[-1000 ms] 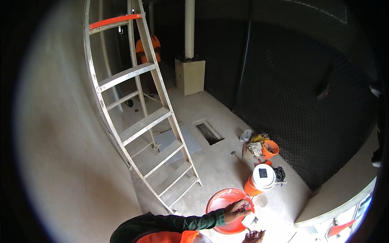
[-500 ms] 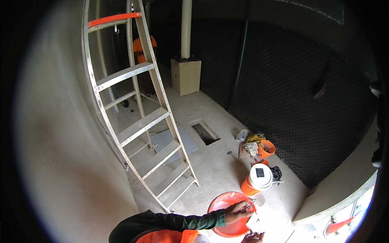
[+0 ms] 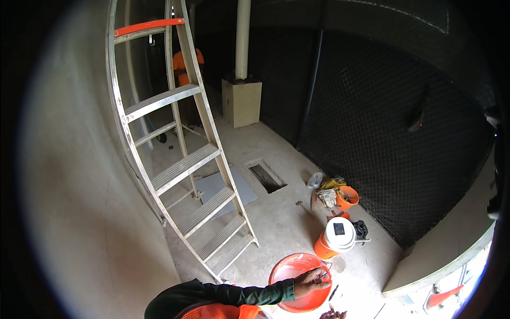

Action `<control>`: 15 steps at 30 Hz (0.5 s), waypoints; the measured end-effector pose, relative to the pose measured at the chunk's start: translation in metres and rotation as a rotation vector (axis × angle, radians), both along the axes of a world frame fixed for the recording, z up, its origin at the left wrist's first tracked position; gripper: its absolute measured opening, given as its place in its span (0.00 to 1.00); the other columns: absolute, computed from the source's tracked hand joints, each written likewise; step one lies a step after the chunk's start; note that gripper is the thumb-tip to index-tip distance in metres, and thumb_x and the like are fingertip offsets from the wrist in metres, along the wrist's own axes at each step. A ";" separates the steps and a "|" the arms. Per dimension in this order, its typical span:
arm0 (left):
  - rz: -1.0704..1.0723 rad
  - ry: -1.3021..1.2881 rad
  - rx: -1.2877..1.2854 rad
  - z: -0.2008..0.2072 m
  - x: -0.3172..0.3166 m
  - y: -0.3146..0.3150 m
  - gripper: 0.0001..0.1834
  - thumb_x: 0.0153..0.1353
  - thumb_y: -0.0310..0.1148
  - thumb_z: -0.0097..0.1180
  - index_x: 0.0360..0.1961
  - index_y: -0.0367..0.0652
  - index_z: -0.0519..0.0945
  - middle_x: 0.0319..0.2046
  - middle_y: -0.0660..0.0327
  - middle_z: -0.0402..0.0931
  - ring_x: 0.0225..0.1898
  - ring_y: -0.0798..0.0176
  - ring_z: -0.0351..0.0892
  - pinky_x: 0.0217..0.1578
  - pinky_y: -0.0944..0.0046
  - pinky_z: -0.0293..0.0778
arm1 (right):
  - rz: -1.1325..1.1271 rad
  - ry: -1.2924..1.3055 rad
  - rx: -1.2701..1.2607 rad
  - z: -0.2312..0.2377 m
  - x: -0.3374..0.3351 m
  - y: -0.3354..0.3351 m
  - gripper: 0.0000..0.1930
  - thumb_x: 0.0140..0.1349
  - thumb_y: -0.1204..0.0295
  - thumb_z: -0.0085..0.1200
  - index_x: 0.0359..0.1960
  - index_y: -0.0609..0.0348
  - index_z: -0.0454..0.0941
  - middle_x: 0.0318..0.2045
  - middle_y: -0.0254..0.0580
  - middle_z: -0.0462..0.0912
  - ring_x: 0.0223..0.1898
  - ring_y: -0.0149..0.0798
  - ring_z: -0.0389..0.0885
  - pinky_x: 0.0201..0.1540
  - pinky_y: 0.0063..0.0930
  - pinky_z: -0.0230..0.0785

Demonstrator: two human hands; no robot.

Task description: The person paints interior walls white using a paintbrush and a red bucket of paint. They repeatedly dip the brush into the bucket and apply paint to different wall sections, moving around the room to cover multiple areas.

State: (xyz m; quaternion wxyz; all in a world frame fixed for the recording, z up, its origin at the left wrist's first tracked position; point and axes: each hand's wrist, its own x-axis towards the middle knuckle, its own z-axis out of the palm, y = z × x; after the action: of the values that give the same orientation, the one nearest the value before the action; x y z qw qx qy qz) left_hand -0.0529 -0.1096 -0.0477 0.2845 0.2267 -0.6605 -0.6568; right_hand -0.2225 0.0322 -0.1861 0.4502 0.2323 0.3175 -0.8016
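A round red basin (image 3: 298,261), smeared pale inside, stands on the floor close to me. My left hand (image 3: 310,283), at the end of a dark green sleeve, reaches across it. Its fingers are closed on a thin bent metal tool (image 3: 328,266), whose full shape I cannot make out. My right hand (image 3: 333,315) shows only partly at the lower edge. It is closed around a narrow flat-bladed tool (image 3: 333,292), seen almost edge-on and pointing up beside the basin's right side. Strong glare washes out the floor there.
An aluminium stepladder (image 3: 188,170) stands to the left. Beyond the basin is an orange bucket with a white lid (image 3: 340,234); an open orange bucket (image 3: 347,196) and a hammer (image 3: 302,206) lie farther off. A rectangular floor opening (image 3: 267,178) is mid-floor. A person in orange (image 3: 183,64) is behind the ladder.
The flat tool in my right hand has turned from its pale broad side to a dark thin edge. My left hand has shifted slightly downward over the basin.
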 end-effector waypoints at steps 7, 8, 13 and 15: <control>0.027 0.000 0.024 -0.002 0.001 0.000 0.19 0.70 0.41 0.63 0.51 0.39 0.73 0.35 0.69 0.69 0.38 0.75 0.67 0.41 0.70 0.67 | 0.016 0.021 0.088 -0.007 -0.001 0.006 0.22 0.77 0.51 0.46 0.24 0.45 0.73 0.17 0.26 0.75 0.21 0.28 0.75 0.32 0.26 0.76; 0.015 0.001 0.027 -0.002 0.001 -0.001 0.19 0.70 0.41 0.63 0.51 0.39 0.73 0.35 0.69 0.69 0.38 0.74 0.67 0.41 0.70 0.67 | 0.016 0.005 -0.012 -0.016 -0.004 0.006 0.22 0.77 0.51 0.46 0.24 0.45 0.74 0.17 0.26 0.76 0.21 0.29 0.75 0.33 0.27 0.76; 0.009 -0.031 0.007 -0.011 -0.004 0.000 0.19 0.70 0.41 0.63 0.52 0.39 0.73 0.36 0.68 0.70 0.38 0.74 0.68 0.41 0.71 0.67 | -0.056 -0.021 -0.154 -0.086 -0.030 0.009 0.17 0.75 0.56 0.49 0.26 0.43 0.76 0.18 0.26 0.75 0.25 0.29 0.73 0.36 0.30 0.75; 0.003 -0.015 -0.028 -0.018 -0.010 0.004 0.19 0.70 0.40 0.63 0.52 0.40 0.73 0.37 0.67 0.72 0.39 0.74 0.69 0.40 0.70 0.68 | -0.102 -0.526 -0.465 -0.111 -0.039 0.017 0.15 0.73 0.57 0.51 0.26 0.42 0.76 0.21 0.27 0.77 0.27 0.30 0.73 0.36 0.32 0.75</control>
State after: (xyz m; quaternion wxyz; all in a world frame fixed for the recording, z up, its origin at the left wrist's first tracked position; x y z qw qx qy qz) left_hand -0.0633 -0.1052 -0.0653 0.2834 0.2286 -0.6716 -0.6453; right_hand -0.2616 0.0494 -0.2971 0.5169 0.3374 -0.0123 -0.7866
